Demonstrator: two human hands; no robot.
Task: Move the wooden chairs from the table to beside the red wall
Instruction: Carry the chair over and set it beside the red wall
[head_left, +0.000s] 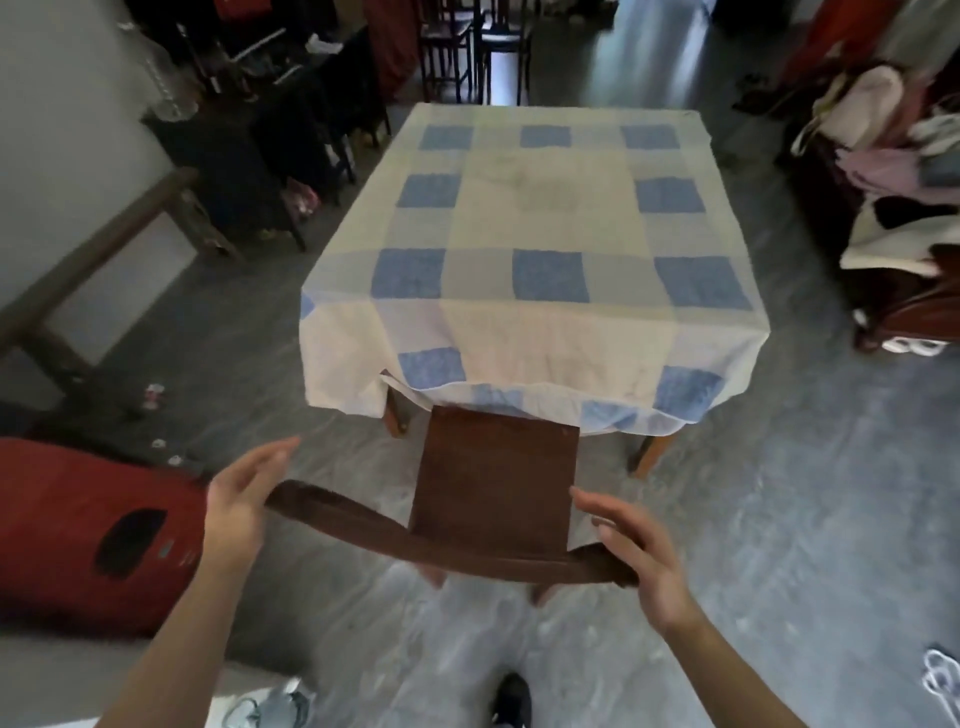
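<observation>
At lower left, just beside a red object (78, 519), the left hand (234, 504) is set at the end of the rail (363, 525), grip apart. The wooden chair (493, 478) is tucked under the worktop (545, 208), lower centre. The right hand (634, 556) is laid over the other end; its grip cannot be told. The tablecloth hem (519, 395) lying over the seat could be dragged by a hasty pull.

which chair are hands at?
The brown chair at the table's near end: left hand and right hand at its top rail. Two dark chairs stand beyond the far end.
</observation>
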